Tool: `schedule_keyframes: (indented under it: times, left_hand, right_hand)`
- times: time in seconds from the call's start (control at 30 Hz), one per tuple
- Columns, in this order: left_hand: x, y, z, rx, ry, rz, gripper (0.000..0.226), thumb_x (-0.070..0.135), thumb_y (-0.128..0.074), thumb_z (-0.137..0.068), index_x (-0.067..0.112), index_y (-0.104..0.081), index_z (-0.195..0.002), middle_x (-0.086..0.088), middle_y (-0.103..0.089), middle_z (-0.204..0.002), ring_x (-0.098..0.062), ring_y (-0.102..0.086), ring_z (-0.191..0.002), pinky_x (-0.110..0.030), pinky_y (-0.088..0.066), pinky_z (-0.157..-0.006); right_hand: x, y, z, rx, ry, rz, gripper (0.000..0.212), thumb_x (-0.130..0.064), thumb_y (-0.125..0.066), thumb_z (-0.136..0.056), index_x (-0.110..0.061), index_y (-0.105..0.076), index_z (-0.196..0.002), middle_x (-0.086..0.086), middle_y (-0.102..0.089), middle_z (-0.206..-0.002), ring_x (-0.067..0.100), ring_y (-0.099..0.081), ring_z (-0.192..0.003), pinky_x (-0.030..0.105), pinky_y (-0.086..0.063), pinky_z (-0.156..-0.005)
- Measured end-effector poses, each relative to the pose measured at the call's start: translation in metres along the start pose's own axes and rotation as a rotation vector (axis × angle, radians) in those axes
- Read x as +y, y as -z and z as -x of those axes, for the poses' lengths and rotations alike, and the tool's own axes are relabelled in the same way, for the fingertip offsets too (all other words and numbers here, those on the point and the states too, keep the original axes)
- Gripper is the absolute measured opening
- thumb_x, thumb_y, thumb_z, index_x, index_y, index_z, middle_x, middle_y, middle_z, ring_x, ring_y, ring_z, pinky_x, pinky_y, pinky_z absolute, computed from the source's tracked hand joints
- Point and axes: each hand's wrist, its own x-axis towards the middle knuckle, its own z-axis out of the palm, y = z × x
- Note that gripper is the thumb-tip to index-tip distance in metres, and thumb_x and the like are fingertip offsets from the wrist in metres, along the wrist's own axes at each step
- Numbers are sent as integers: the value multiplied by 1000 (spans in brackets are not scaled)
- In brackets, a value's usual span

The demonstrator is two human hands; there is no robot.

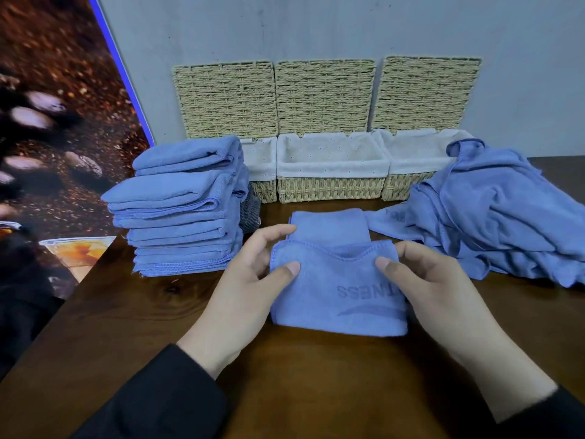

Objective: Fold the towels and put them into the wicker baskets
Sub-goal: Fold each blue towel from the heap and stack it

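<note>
A soft blue microfibre towel with stitched edges and a faint printed logo lies partly folded near the middle of the dark wooden worktop, its near layer doubled back over a flat strip behind it. The left hand pinches the left end of the raised fold, thumb on top and fingers curled behind the cloth. The right hand does the same at the right end, its grip closed on the hem with the thumb pressing the upper face. Both wrists reach in from the near edge in black sleeves, palms turned toward each other.

Toward the left rear of the worktop stands a tall stack of folded towels, squared and layered. At the right edge sprawls a rumpled heap of unfolded towels in the same blue. Along the back edge sit three rectangular wicker baskets of coarse pale weave, each lined with white cloth, their woven lids propped upright against the grey wall.
</note>
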Motion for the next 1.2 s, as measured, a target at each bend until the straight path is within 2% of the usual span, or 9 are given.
schedule_keyframes:
  times: [0.1,0.23,0.4,0.53,0.67,0.8,0.9,1.07,1.2]
  left_hand:
    - [14,-3,-8,-23,-12,-14,42,6,-57,-100,38,-55,-128,1,-76,-102,-13,-71,-97,-23,-55,-81]
    - [12,-5,-60,78,-5,-210,37,13,-58,-99,39,-54,-126,1,-72,-104,-22,-68,-97,-42,-55,-89]
    - [-11,-15,-108,169,-61,-558,58,19,-57,-100,36,-36,-151,4,-46,-148,-15,-52,-127,-34,-46,-103]
    - [-20,-24,-94,60,-287,-827,43,26,-59,-100,26,-55,-143,11,-45,-151,-6,-40,-137,-23,-28,-117]
    - [-32,-29,-92,-231,-112,-1085,52,52,-50,-100,34,-46,-149,12,-28,-163,-7,-22,-150,-39,-19,-123]
    - [-37,-27,-95,-304,-48,-1155,61,57,-38,-102,38,-23,-158,16,-4,-167,-3,4,-153,-41,-3,-126]
    - [-41,-23,-97,-368,12,-1141,63,58,-33,-102,41,-12,-159,21,8,-165,3,14,-150,-42,2,-126]
    - [-43,-12,-93,-380,14,-1099,64,54,-37,-103,40,-10,-159,25,7,-164,5,15,-149,-39,5,-125]
    - [-46,1,-80,-304,-102,-1015,54,43,-40,-106,35,-26,-157,21,-9,-165,7,4,-150,-33,-1,-126]
  right_hand:
    - [-9,11,-8,-40,-2,-14,19,-28,-59,-100,-19,-73,-90,-1,-78,-90,15,-75,-87,32,-58,-79]
    - [-8,20,-59,23,11,203,28,-38,-60,-99,-14,-65,-85,9,-68,-74,22,-63,-63,33,-44,-63]
    - [27,9,-131,125,23,387,39,-31,-65,-97,-10,-48,-69,-1,-41,-55,15,-38,-51,33,-30,-56]
    - [53,1,-145,164,-16,530,24,-36,-70,-93,-16,-62,-84,-4,-58,-70,20,-59,-74,34,-41,-64]
    - [35,11,-134,311,205,572,37,-39,-67,-94,-19,-63,-124,-7,-60,-107,15,-57,-103,34,-46,-86]
    - [22,9,-112,-119,371,655,40,-40,-55,-100,-22,-61,-135,-13,-57,-139,-1,-47,-129,20,-36,-108]
    - [42,5,-110,-457,153,772,59,-45,-39,-106,-27,-24,-160,-23,-11,-164,-14,-1,-145,20,-3,-124]
    - [64,20,-111,-482,89,802,64,-53,-25,-104,-33,-4,-161,-26,9,-164,-12,12,-148,31,1,-128]
    - [65,29,-96,-385,210,696,65,-59,-27,-98,-35,-26,-158,-29,-7,-163,-17,2,-147,33,-3,-128]
